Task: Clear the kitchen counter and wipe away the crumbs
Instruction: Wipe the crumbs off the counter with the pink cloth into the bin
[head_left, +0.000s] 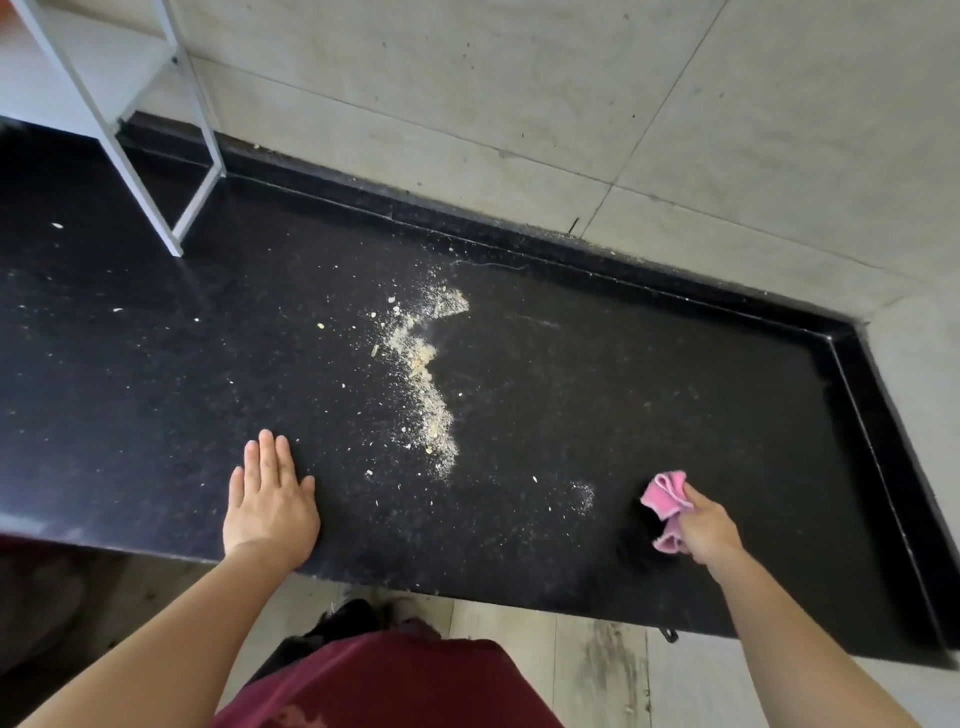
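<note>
A black speckled stone desk (675, 364) carries a ragged trail of pale beige crumbs (423, 384) through its middle, running from twelve o'clock towards six. At eight o'clock from the trail the left hand (270, 501) lies flat on the desk, fingers straight and together. At four o'clock the right hand (709, 530) grips a crumpled pink cloth (666, 496), close to the surface. A white metal rack frame (195, 205) stands at ten o'clock.

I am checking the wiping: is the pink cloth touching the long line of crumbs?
Apart. The head view shows bare black counter between the pink cloth, held in the right hand, and the crumb line.
</note>
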